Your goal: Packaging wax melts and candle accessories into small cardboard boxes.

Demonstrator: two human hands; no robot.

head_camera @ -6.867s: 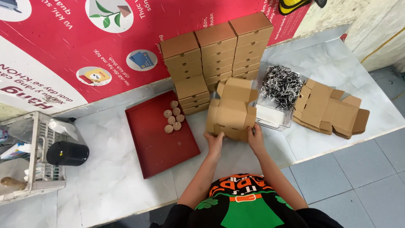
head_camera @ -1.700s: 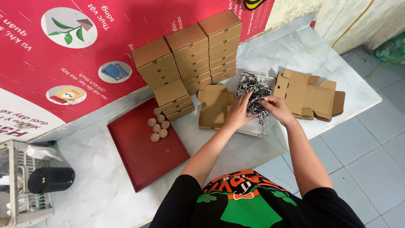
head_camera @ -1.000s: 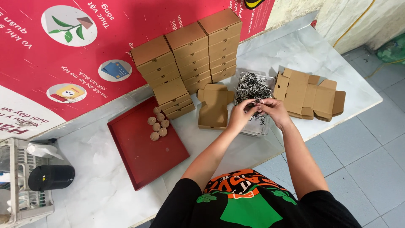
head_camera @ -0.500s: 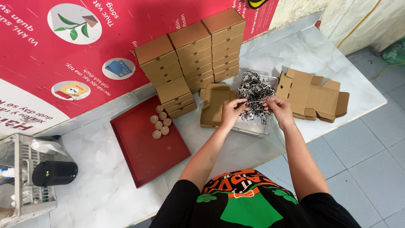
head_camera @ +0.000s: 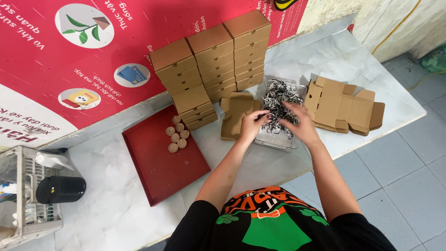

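Observation:
A clear plastic container (head_camera: 291, 142) of black-and-white shredded paper (head_camera: 278, 96) stands mid-table. My left hand (head_camera: 252, 125) is at its left rim, fingers pinched on a tuft of the shreds. My right hand (head_camera: 301, 125) hovers over the container's middle, fingers stretched toward the shreds and blurred by motion, so its grip is unclear. An open brown cardboard box (head_camera: 236, 116) lies just left of the container, touching my left hand.
Three stacks of closed brown boxes (head_camera: 213, 60) stand against the red poster wall. Flat box blanks (head_camera: 346, 104) lie to the right. A red tray (head_camera: 158, 162) holds several small round brown pieces (head_camera: 176, 137). A white basket (head_camera: 25, 223) with a black cylinder (head_camera: 60, 188) stands far left.
Both hands stayed at the shredded paper. My left hand drew a tuft toward the open box, and my right hand shifted left across the container.

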